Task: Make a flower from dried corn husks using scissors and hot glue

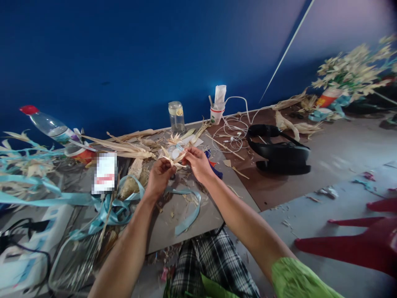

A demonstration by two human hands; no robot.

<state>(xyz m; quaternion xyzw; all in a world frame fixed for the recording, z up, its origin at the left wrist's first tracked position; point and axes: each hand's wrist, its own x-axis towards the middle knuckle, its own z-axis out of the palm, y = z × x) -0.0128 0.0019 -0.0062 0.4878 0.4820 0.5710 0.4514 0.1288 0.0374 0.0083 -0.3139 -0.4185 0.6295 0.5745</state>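
Observation:
Near the middle of the table, my left hand and my right hand pinch a pale corn-husk flower between their fingertips, one on each side. Its pointed strips spread out from the centre. Just beyond lies another husk flower, with a small round white thing between the two. Long dry corn husks are left of my hands. A loose light-blue ribbon curls on the table below them. Beside my right wrist is a dark blue object, partly hidden.
A glass jar and a paper cup stand by the blue wall. White cable and a black headset-like object lie right. At left are a tilted bottle, tangled ribbon and a power strip.

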